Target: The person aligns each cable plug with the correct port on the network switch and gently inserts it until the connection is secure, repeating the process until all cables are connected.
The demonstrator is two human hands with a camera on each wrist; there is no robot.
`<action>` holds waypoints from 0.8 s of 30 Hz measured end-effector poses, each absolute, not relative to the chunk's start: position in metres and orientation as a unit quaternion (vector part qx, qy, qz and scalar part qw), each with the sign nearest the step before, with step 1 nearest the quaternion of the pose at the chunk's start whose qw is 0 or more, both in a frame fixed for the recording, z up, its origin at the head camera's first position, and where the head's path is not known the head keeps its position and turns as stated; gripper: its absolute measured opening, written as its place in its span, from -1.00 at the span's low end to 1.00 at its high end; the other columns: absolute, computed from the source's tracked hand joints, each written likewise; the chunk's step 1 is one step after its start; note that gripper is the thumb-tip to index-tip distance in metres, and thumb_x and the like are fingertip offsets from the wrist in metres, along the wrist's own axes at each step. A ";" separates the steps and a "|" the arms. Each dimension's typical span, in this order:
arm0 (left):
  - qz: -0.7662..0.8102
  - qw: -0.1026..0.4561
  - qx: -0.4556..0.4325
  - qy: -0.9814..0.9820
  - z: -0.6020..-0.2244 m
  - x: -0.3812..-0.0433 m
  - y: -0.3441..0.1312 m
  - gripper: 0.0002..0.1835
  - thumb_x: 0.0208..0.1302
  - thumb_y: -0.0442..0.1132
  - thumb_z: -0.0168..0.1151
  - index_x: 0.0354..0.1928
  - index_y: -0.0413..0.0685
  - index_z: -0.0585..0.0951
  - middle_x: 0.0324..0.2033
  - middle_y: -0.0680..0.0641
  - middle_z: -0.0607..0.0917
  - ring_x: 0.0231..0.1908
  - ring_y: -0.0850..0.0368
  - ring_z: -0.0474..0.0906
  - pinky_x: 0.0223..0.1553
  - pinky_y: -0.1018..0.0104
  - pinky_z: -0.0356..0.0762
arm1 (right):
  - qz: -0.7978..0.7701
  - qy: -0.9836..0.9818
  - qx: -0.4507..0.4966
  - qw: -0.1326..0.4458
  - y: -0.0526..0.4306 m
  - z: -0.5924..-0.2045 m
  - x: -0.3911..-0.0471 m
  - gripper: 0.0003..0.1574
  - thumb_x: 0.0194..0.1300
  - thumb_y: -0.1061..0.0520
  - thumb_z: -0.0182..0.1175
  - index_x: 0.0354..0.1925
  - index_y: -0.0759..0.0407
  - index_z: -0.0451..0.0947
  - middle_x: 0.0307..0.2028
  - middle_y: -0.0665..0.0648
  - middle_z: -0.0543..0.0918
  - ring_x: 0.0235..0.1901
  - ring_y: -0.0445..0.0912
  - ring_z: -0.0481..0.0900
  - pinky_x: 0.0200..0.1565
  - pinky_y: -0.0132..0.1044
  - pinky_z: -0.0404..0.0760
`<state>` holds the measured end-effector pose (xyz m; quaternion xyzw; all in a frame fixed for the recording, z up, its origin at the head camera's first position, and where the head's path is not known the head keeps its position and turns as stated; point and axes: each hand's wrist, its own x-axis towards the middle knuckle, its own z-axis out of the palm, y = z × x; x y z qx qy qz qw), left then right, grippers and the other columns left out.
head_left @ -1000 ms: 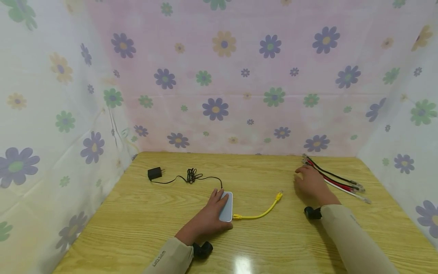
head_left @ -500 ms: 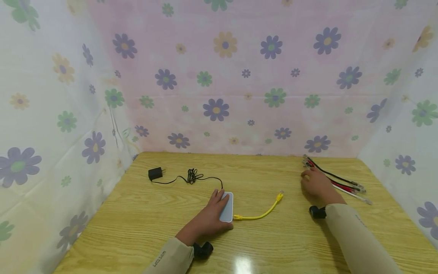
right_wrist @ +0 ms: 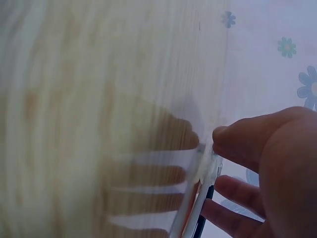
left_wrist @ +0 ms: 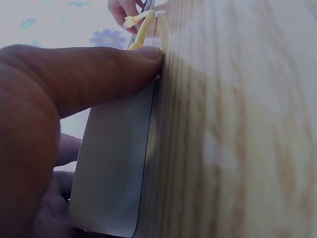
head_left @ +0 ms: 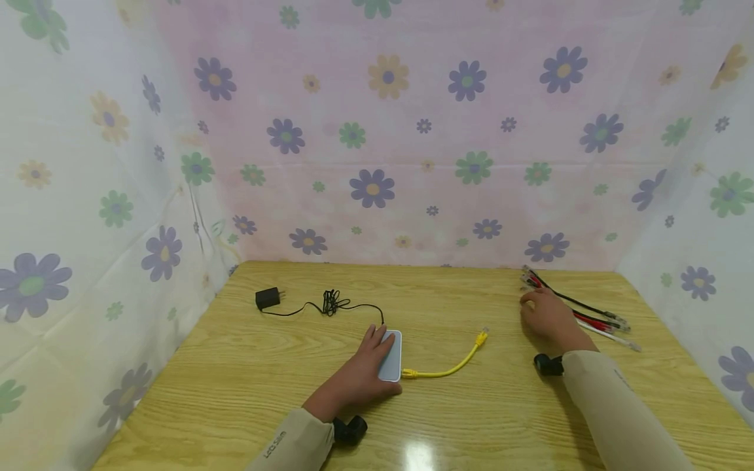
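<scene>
Rightward from a second ago, my right grip [head_left: 548,319] has shifted at the cable bundle [head_left: 597,324], thumb and fingers parted; contact I cannot tell. My left grip [head_left: 366,371] holds the white-edged box [head_left: 391,360] on the bench [head_left: 265,379], yellow cable [head_left: 442,375] beside it. Dark lettering [head_left: 275,445] marks my left sleeve [head_left: 303,435], unclear.

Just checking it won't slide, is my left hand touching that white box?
Touching. The head view shows it: the left hand lies partly over the white box, fingers resting on its top.
</scene>
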<state>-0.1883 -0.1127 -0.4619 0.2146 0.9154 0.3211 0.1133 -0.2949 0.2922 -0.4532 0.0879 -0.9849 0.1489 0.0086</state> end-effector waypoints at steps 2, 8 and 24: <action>0.321 0.114 0.214 0.916 -0.462 -0.188 -0.113 0.01 0.16 0.04 0.35 0.53 -0.04 0.02 0.55 -0.13 -0.14 0.53 -0.13 -0.40 0.27 -0.18 0.23 | 0.148 -0.985 0.088 0.015 0.291 -0.452 -0.294 -0.56 0.44 0.07 -0.03 0.09 0.32 0.54 0.17 0.56 0.39 -0.01 0.38 0.53 -0.13 0.24 0.50; 0.321 0.117 0.213 0.915 -0.463 -0.189 -0.113 0.01 0.16 0.04 0.36 0.53 -0.03 0.02 0.55 -0.12 -0.14 0.53 -0.12 -0.41 0.28 -0.17 0.22 | 0.152 -0.985 0.080 0.027 0.290 -0.450 -0.293 -0.59 0.44 0.12 0.02 0.12 0.35 0.51 0.00 0.50 0.56 -0.18 0.26 0.61 -0.32 0.10 0.56; 0.321 0.110 0.218 0.915 -0.462 -0.188 -0.113 0.02 0.16 0.05 0.37 0.53 -0.06 0.03 0.54 -0.15 -0.12 0.53 -0.14 -0.39 0.28 -0.19 0.21 | 0.158 -0.985 0.057 -0.023 0.293 -0.444 -0.292 -0.59 0.43 0.21 -0.11 -0.58 0.14 0.41 -0.55 0.16 0.47 -0.55 -0.06 0.30 -0.43 -0.15 0.28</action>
